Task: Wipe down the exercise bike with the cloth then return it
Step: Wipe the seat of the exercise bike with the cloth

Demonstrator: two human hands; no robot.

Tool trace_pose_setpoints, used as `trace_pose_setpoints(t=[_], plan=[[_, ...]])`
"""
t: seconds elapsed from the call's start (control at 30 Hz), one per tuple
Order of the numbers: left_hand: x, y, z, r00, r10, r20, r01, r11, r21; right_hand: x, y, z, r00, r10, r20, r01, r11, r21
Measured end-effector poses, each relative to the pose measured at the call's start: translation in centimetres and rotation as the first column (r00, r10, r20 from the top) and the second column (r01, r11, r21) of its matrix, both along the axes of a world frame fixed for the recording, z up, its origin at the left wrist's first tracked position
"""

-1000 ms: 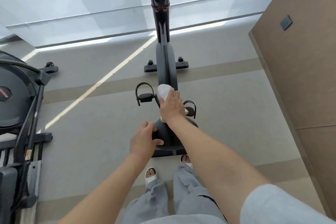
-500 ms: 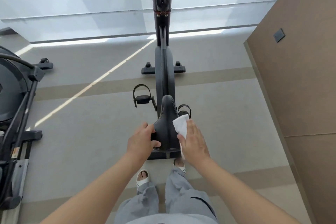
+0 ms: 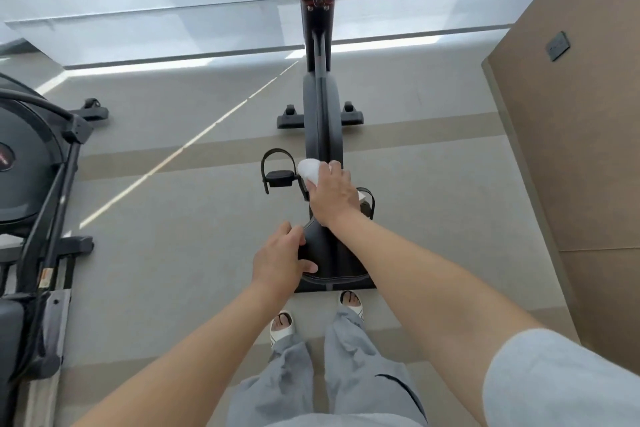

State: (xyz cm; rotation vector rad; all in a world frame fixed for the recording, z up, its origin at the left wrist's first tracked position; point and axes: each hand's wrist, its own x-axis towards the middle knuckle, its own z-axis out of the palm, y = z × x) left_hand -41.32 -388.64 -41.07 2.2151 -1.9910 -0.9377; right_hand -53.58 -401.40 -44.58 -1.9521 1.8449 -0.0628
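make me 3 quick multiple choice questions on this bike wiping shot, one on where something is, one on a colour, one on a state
1. Where is the cloth?
A. on the floor
B. under the right hand at the front of the saddle
C. draped over the handlebar

2. What colour is the cloth?
A. white
B. red
C. black

3. What is the left hand doing?
A. hanging free at the person's side
B. holding a spray bottle
C. holding the left edge of the saddle

Answers:
1 B: the cloth shows beneath the right hand's fingers over the saddle's nose.
2 A: it stands out white against the dark bike.
3 C: its thumb lies on the saddle top, fingers curled over the left edge.
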Motion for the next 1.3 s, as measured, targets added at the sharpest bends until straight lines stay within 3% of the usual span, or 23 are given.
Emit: trace_pose_setpoints(t=[0.17, 0.27, 0.33, 0.53, 0.67, 0.73, 0.87, 0.93, 1.03, 1.1, 1.17, 1.23, 1.3], plan=[[0.2, 0.8, -0.3, 0.999, 0.019, -0.031, -0.020, 0.999, -0.035, -1.0, -1.4, 0.4, 0.989, 0.139, 0.044, -0.138, 0.990, -0.009], [0.4, 1.9, -0.5, 0.996, 0.042, -0.077, -0.049, 0.995, -0.088, -1.8, 0.8, 0.8, 0.923, 0.381, -0.058, -0.385, 0.918, -0.096], [0.4, 2.3, -0.5, 0.987, 0.082, -0.137, -0.097, 0.990, -0.106, -1.8, 3.4, 0.8, 0.870, 0.484, -0.090, -0.490, 0.869, -0.067], [3.2, 6.7, -1.0, 0.836, 0.360, -0.414, -0.399, 0.917, -0.007, -0.1, 9.4, 1.4, 0.861, 0.503, -0.079, -0.506, 0.862, -0.026], [6.3, 9.5, -1.4, 0.769, 0.481, -0.420, -0.531, 0.847, -0.002, 3.2, 10.9, 1.7, 0.703, 0.674, -0.227, -0.684, 0.728, 0.042], [7.5, 9.6, -1.2, 0.766, 0.497, -0.407, -0.543, 0.840, 0.003, 4.6, 9.7, 2.4, 0.642, 0.716, -0.274, -0.715, 0.688, 0.123], [8.6, 8.9, -0.3, 0.789, 0.458, -0.410, -0.505, 0.863, -0.007, 5.1, 5.9, 2.7, 0.596, 0.787, -0.157, -0.736, 0.614, 0.285], [8.6, 8.3, 0.1, 0.802, 0.428, -0.416, -0.477, 0.879, -0.015, 3.3, 3.6, 3.1, 0.579, 0.795, -0.179, -0.756, 0.606, 0.248], [7.8, 7.6, 0.5, 0.814, 0.398, -0.424, -0.449, 0.893, -0.025, -0.8, -0.1, 3.4, 0.514, 0.789, -0.338, -0.816, 0.571, 0.092], [6.9, 7.1, 0.8, 0.833, 0.355, -0.424, -0.400, 0.916, -0.020, -2.4, -1.2, 3.2, 0.548, 0.764, -0.342, -0.802, 0.596, 0.047], [5.9, 6.4, 1.1, 0.858, 0.296, -0.419, -0.329, 0.944, -0.008, -2.4, -0.6, 2.6, 0.692, 0.671, -0.267, -0.694, 0.720, 0.009], [5.0, 5.3, 1.4, 0.882, 0.234, -0.409, -0.259, 0.966, -0.006, -1.9, 0.7, 2.0, 0.861, 0.484, -0.158, -0.497, 0.866, -0.054], [4.3, 4.0, 1.6, 0.907, 0.164, -0.388, -0.186, 0.982, -0.019, -1.8, 2.3, 1.8, 0.961, 0.277, -0.008, -0.276, 0.956, -0.100]])
